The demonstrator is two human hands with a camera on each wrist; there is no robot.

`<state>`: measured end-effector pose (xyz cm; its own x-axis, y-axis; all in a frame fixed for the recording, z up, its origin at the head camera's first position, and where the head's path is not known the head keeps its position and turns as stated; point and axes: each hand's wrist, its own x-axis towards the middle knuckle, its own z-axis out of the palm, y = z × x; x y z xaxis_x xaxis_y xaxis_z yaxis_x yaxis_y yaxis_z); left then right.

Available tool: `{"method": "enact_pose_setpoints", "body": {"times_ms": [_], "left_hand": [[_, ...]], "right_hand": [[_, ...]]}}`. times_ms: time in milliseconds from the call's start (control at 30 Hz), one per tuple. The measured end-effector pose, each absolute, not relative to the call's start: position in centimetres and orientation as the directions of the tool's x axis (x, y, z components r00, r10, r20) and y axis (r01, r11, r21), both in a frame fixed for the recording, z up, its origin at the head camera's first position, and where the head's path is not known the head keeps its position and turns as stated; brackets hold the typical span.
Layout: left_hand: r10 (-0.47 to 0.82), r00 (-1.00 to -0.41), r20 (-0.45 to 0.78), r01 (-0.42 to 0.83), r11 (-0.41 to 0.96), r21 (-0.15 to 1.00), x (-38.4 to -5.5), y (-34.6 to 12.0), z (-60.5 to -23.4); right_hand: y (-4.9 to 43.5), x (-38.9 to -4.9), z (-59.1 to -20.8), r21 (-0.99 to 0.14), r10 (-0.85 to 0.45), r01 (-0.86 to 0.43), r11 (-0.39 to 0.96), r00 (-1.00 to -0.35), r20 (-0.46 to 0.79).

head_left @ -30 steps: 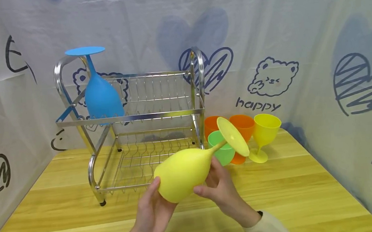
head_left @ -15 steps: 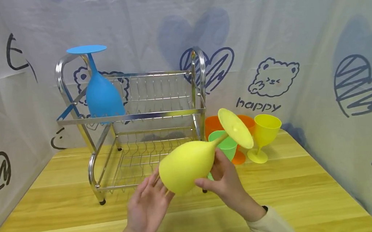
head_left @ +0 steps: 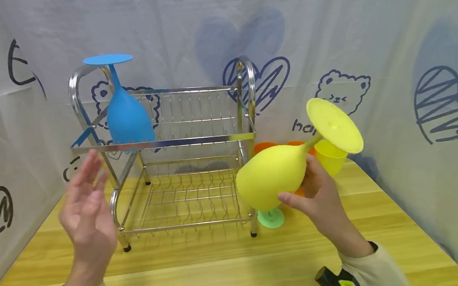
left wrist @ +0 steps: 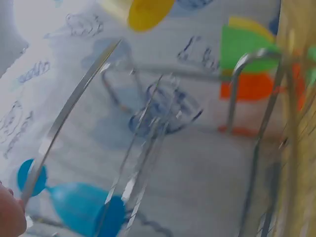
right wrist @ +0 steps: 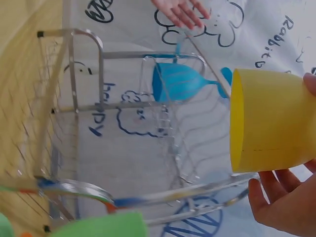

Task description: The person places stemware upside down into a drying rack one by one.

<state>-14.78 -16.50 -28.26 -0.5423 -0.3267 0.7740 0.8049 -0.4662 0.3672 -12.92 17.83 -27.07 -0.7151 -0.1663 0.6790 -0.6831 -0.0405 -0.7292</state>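
Observation:
My right hand (head_left: pixel 326 198) grips a yellow plastic goblet (head_left: pixel 273 175) by its bowl. The goblet is tipped on its side, with its round base up to the right and its mouth toward the lower left. In the right wrist view the yellow bowl (right wrist: pixel 276 121) shows its open rim facing left. Nothing is in my left hand (head_left: pixel 89 212), which is raised with fingers extended in front of the rack's left end. A blue goblet (head_left: pixel 129 119) stands upside down at the left of the upper shelf of the metal dish rack (head_left: pixel 164 143).
Right of the rack, orange goblets (head_left: pixel 264 146), a green goblet (head_left: pixel 271 218) and another yellow goblet (head_left: pixel 331 157) stand on the wooden table (head_left: pixel 207 275), partly hidden behind the held one. A printed curtain (head_left: pixel 365 29) closes off the back and sides.
My left hand has come off the yellow goblet and moved left and up. My right hand has carried the goblet right and upward.

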Motion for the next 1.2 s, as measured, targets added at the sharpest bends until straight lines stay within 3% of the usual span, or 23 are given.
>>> {"method": "enact_pose_setpoints", "body": {"times_ms": [100,233,300,367,500,633,933,1200], "left_hand": [[-0.311,-0.504,0.806,0.856,-0.301,0.420,-15.4,-18.6,-26.2],[-0.148,-0.491,0.858,0.834,0.204,0.512,-16.3,-21.2,-23.7],[-0.086,-0.538,0.839,0.742,0.423,0.520,-16.7,-22.4,-22.7],[-0.063,-0.621,0.781,0.637,0.539,0.550,-17.1,-23.3,-21.9],[-0.055,-0.792,0.609,0.491,0.537,0.687,-18.5,-25.0,-21.1],[0.006,-0.877,0.480,0.425,0.475,0.771,-19.8,-26.1,-20.8],[0.108,-0.933,0.344,0.354,0.464,0.812,-21.4,-27.1,-20.8],[0.134,-0.929,0.344,0.364,0.486,0.794,-21.9,-27.6,-21.1]], "right_hand": [[18.5,-12.9,-25.9,-0.724,-0.163,-0.689,0.013,-0.716,0.679],[18.8,-12.9,-24.3,-0.711,-0.186,-0.702,0.054,-0.706,0.683],[18.8,-12.9,-23.7,-0.711,-0.190,-0.700,0.073,-0.709,0.679],[18.7,-12.9,-23.0,-0.716,-0.190,-0.692,0.089,-0.718,0.670],[18.3,-12.9,-21.7,-0.751,-0.185,-0.643,0.148,-0.764,0.618],[17.7,-13.1,-19.8,-0.780,-0.200,-0.594,0.195,-0.803,0.561],[16.2,-14.2,-18.2,-0.805,-0.258,-0.571,0.162,-0.811,0.524],[15.8,-14.8,-17.3,-0.792,-0.266,-0.575,0.203,-0.811,0.521]]}}
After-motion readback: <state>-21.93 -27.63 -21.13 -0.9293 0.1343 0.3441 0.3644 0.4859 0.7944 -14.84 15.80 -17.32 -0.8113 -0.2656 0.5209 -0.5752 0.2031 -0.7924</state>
